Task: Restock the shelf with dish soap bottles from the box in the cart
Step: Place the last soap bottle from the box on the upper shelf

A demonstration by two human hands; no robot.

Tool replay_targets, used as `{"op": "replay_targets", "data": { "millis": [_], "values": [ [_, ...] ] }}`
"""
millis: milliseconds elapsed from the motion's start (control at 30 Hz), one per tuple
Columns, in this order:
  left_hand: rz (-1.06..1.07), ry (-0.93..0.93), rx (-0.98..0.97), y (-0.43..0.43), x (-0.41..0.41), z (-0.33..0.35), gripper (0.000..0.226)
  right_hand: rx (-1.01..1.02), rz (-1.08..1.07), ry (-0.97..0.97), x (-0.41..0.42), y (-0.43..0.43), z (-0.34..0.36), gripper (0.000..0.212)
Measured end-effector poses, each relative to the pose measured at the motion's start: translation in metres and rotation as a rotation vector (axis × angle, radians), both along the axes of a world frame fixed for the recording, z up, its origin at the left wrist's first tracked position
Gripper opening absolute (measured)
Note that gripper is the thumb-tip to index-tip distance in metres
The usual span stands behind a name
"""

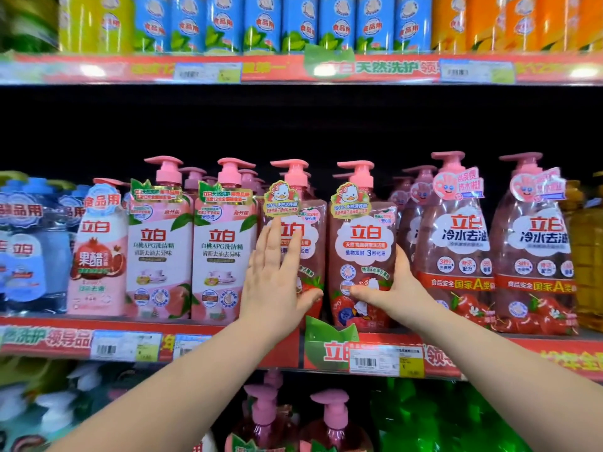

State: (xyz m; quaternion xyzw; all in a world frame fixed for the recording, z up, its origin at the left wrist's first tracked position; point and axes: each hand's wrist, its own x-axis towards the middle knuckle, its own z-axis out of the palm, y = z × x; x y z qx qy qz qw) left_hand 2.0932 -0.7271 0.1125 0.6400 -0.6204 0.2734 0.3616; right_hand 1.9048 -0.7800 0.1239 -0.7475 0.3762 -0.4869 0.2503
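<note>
Left hand lies flat, fingers straight, against the left strawberry bottle at the front of the middle shelf. Right hand wraps around the right strawberry bottle just beside it. White peach bottles crowd in on the left, tall pink bottles on the right.

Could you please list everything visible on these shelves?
left duck-tag bottle: one, red with pink pump, middle shelf centre
right duck-tag bottle: one, same colours, just right of it
peach bottles: two in front, white and pink, left of those
cold-water bottles: two in front, red, right of those
pomegranate bottle: one, pink and white, further left
top blue bottles: about eight, blue, top shelf
lower pump bottles: two, pink, bottom shelf
price tags: several, white and yellow, shelf edges
left hand: one, flat against left duck-tag bottle
right hand: one, grips right duck-tag bottle low down
</note>
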Motion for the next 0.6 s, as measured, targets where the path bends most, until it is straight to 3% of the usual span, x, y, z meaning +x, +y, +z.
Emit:
{"op": "replay_targets", "data": {
  "millis": [200,600],
  "values": [
    [-0.032,0.105,0.037,0.0014,-0.0069,-0.0022,0.094,-0.021,-0.021,-0.004,-0.0009,-0.0042,-0.0038,0.103],
    [0.048,0.008,0.050,-0.0014,-0.0058,-0.0029,0.090,-0.035,-0.048,0.020,0.0012,-0.0024,-0.0044,0.102]
  ]
}}
